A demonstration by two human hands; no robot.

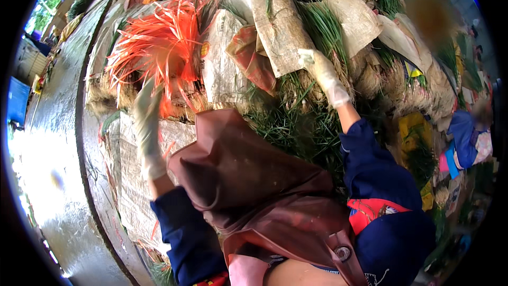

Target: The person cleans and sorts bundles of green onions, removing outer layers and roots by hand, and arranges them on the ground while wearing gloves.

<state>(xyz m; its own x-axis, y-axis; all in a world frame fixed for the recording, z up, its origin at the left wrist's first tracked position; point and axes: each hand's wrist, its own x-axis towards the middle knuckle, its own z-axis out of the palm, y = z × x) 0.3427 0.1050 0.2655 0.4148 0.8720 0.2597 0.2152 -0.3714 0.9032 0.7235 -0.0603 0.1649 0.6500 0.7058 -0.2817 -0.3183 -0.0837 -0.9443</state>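
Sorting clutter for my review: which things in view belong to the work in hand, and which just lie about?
Likely in the work, nearest the hands:
orange-red strips, by the left hand
tan sack, by the right hand
green-leaved bundle

Apparently lying about:
blue object, far left
yellow sacking, right

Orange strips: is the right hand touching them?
No, the right hand is at the edge of a tan sheet, while the orange strips lie farther left, by the left hand.
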